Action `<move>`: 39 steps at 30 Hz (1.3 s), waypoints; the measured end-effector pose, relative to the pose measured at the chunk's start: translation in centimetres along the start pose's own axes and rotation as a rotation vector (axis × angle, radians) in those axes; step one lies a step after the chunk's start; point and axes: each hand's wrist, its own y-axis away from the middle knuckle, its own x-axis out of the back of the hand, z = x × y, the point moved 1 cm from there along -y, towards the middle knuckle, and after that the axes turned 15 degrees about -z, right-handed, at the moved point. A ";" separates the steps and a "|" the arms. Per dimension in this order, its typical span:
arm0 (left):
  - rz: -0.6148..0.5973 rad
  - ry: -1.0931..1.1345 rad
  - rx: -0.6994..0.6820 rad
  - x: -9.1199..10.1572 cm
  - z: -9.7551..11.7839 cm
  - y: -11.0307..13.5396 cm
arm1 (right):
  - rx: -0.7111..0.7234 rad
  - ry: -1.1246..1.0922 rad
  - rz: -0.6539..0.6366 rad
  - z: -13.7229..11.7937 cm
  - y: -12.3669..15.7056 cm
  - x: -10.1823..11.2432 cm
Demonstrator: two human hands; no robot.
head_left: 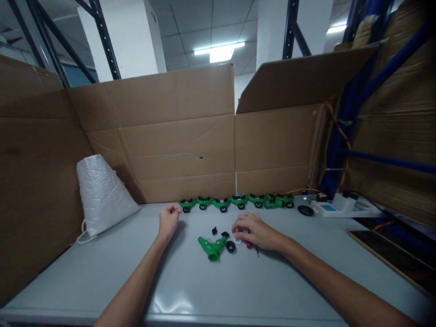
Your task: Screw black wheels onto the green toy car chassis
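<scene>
My left hand (169,222) is closed in a pinch at the left end of a row of green, black-wheeled toy-like pieces (223,204); whatever its fingertips hold is too small to make out. Curved fingers, with a gap to the thumb, show on my right hand (258,231), low over a white ring (237,240) and a red-handled tool (248,245), partly hidden beneath it. Between the hands lies a green forked plastic part (212,248) with a round open end. Beside it are a black ring (230,246) and small black pieces (214,230).
A white foam-wrapped bundle (102,197) stands at the left. Cardboard walls (184,136) enclose the back and sides of the grey table (190,295). At the back right are a black ring-shaped item (305,210), a white power strip (361,210) with cables, and a blue rack post (335,154).
</scene>
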 end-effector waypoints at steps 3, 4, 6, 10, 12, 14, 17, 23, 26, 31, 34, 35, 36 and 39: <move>0.012 0.019 -0.002 0.1 -0.1 -0.1 | -0.011 -0.022 -0.011 0.1 -0.1 -0.3; 0.011 0.027 -0.004 0.0 -0.1 -0.2 | -0.016 -0.033 -0.008 0.3 -0.2 -0.4; 0.005 0.045 -0.012 -0.1 -0.1 -0.3 | -0.019 -0.049 0.005 0.7 -0.4 -0.6; 0.008 0.072 -0.019 -0.3 0.1 -0.5 | -0.008 -0.043 0.051 1.0 -0.8 -0.9; 0.015 0.082 -0.011 -0.2 0.1 -0.5 | -0.010 -0.019 0.084 1.1 -0.9 -0.9; 0.021 0.091 -0.002 -0.1 0.0 -0.4 | -0.006 0.008 0.107 1.0 -0.9 -0.8; 0.035 0.107 0.009 0.0 -0.3 -0.6 | 0.016 0.011 0.119 1.1 -0.8 -0.7; 0.074 0.132 0.031 0.0 -0.9 -0.7 | 0.044 0.013 0.158 0.7 -0.9 -0.3; 0.091 0.134 0.034 -0.1 -0.9 -0.6 | 0.058 0.024 0.145 0.7 -1.1 -0.2; 0.126 0.129 0.019 -0.1 -0.8 -0.4 | 0.069 0.031 0.145 1.4 -1.3 -0.2; 0.146 0.116 0.007 0.1 -1.1 -0.5 | 0.068 0.000 0.154 1.7 -1.1 -0.1; 0.152 0.111 0.004 0.1 -1.2 -0.5 | 0.068 -0.011 0.162 1.7 -1.1 0.0; 0.157 0.106 0.002 0.2 -1.3 -0.6 | 0.068 -0.017 0.173 1.6 -1.0 0.1; 0.167 0.095 0.002 0.2 -1.6 -0.7 | 0.054 0.018 0.228 1.2 -1.0 0.4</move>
